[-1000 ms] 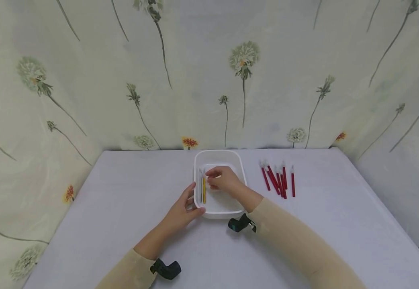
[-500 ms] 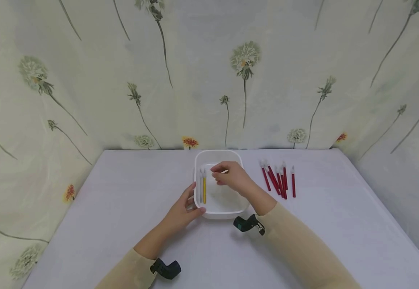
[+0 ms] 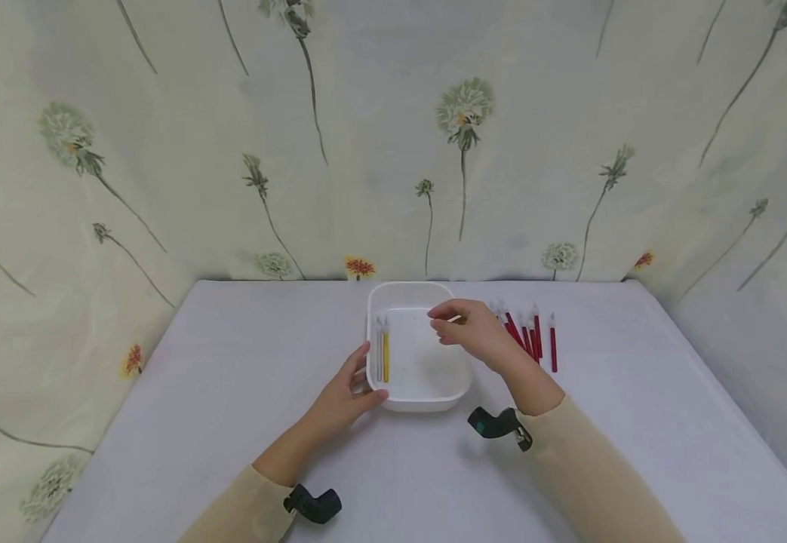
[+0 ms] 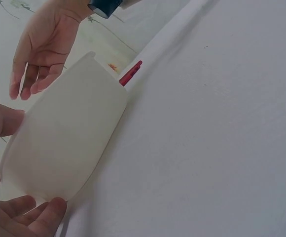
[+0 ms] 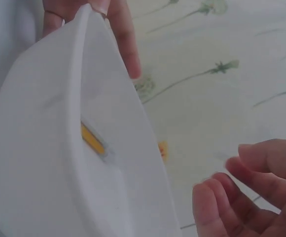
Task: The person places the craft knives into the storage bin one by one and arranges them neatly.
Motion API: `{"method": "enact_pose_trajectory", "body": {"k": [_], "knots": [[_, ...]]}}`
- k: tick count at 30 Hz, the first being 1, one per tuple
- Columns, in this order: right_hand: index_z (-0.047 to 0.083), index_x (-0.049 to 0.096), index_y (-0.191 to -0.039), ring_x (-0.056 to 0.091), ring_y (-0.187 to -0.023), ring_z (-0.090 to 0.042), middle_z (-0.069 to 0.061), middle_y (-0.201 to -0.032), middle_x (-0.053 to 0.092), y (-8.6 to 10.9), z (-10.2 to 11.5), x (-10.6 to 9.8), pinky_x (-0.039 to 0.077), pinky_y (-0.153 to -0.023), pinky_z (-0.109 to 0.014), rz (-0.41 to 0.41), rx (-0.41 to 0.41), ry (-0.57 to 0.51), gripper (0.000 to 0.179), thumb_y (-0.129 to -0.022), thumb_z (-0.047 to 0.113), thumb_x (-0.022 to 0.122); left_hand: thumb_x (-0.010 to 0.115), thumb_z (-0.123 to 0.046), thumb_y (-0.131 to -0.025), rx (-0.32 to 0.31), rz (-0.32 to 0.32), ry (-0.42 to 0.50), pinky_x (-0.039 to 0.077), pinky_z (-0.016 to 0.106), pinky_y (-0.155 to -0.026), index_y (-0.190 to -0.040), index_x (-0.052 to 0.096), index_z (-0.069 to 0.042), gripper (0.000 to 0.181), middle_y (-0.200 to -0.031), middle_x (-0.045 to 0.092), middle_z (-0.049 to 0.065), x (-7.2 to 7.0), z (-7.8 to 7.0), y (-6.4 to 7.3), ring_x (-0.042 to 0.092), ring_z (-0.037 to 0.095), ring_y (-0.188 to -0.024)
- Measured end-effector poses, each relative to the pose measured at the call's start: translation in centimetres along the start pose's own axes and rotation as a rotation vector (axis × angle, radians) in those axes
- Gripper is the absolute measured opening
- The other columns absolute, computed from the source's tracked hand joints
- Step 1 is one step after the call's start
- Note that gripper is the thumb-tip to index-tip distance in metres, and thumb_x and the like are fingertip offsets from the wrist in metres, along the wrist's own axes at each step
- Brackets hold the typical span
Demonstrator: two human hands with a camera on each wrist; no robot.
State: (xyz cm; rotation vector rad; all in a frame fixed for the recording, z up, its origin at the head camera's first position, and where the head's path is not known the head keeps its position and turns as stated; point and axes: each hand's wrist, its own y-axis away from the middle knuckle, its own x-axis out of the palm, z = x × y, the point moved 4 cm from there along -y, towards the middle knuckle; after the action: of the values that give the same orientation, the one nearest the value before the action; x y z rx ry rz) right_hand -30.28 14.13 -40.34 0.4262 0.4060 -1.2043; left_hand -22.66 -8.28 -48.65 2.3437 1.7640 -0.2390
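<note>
In the head view, my left hand (image 3: 340, 396) grips the front left corner of a white plastic tray (image 3: 423, 373), thumb at the front rim and fingers along the left side. Inside the tray, against its left wall, a yellow pen (image 3: 386, 358) lies beside a pale silvery one. The right wrist view shows the yellow pen (image 5: 92, 141) partly behind the rim. My right hand (image 3: 478, 332) hovers over the tray's right rim with loosely bent fingers and nothing between them. It overlaps some of the clear-capped red pens (image 3: 525, 338) to the right.
A single red pen (image 3: 553, 348) lies at the right end of the pile. White cloth (image 3: 264, 339) covers the table, and a curtain (image 3: 366, 151) with printed dandelions hangs behind its far edge. A dark wrist camera (image 3: 495, 424) sits on the right sleeve, another on the left.
My right hand has drawn away from the pens in the tray, moving right to the tray's right rim near the red pens. My left hand stays on the tray corner.
</note>
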Motion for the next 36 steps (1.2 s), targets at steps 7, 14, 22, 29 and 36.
{"method": "enact_pose_trajectory", "body": {"k": [7, 14, 22, 29, 36], "knots": [[0.015, 0.06, -0.115, 0.062, -0.097, -0.028, -0.006, -0.111, 0.059, 1.0, -1.4, -1.9, 0.053, -0.082, -0.035, 0.0, 0.014, -0.007, 0.035, -0.086, 0.034, 0.064, 0.071, -0.018, -0.081, 0.004, 0.011, 0.021, 0.044, 0.04, -0.095, -0.148, 0.015, -0.021, 0.087, -0.149, 0.024, 0.013, -0.1, 0.4, -0.3, 0.036, 0.031, -0.13], [0.016, 0.059, -0.118, 0.062, -0.097, -0.028, -0.008, -0.114, 0.059, 2.2, -2.9, -4.2, 0.052, -0.082, -0.041, -0.038, 0.023, 0.03, 0.035, -0.087, 0.034, 0.062, 0.071, -0.022, -0.081, 0.01, 0.0, 0.014, 0.044, 0.04, -0.094, -0.148, 0.015, -0.024, 0.087, -0.15, 0.024, 0.011, -0.1, 0.2, -0.2, 0.036, 0.03, -0.13], [0.025, 0.059, -0.116, 0.058, -0.073, -0.031, -0.008, -0.103, 0.063, 3.3, -5.6, -6.3, 0.047, -0.046, -0.032, -0.105, 0.03, 0.114, 0.038, -0.085, 0.047, 0.06, 0.071, -0.022, -0.081, 0.012, -0.011, 0.008, 0.044, 0.039, -0.095, -0.148, 0.016, -0.027, 0.086, -0.149, 0.026, 0.009, 0.0, 0.2, -0.1, 0.037, 0.028, -0.13], [0.011, 0.058, -0.118, 0.06, -0.098, -0.031, -0.012, -0.115, 0.059, 3.7, -7.7, -7.8, 0.053, -0.079, -0.043, -0.174, -0.005, 0.138, 0.04, -0.089, 0.039, 0.058, 0.071, -0.022, -0.081, 0.003, -0.014, 0.007, 0.044, 0.039, -0.095, -0.147, 0.017, -0.029, 0.086, -0.149, 0.026, 0.008, 0.1, 0.1, 0.0, 0.036, 0.028, -0.131], [0.012, 0.056, -0.12, 0.057, -0.094, -0.028, -0.012, -0.113, 0.058, 3.6, -10.1, -9.0, 0.053, -0.064, -0.039, -0.213, 0.034, 0.206, 0.037, -0.091, 0.035, 0.056, 0.071, -0.021, -0.081, 0.002, -0.008, 0.011, 0.044, 0.041, -0.095, -0.148, 0.016, -0.026, 0.087, -0.149, 0.025, 0.011, 0.0, -0.3, 0.1, 0.035, 0.03, -0.131]]}}
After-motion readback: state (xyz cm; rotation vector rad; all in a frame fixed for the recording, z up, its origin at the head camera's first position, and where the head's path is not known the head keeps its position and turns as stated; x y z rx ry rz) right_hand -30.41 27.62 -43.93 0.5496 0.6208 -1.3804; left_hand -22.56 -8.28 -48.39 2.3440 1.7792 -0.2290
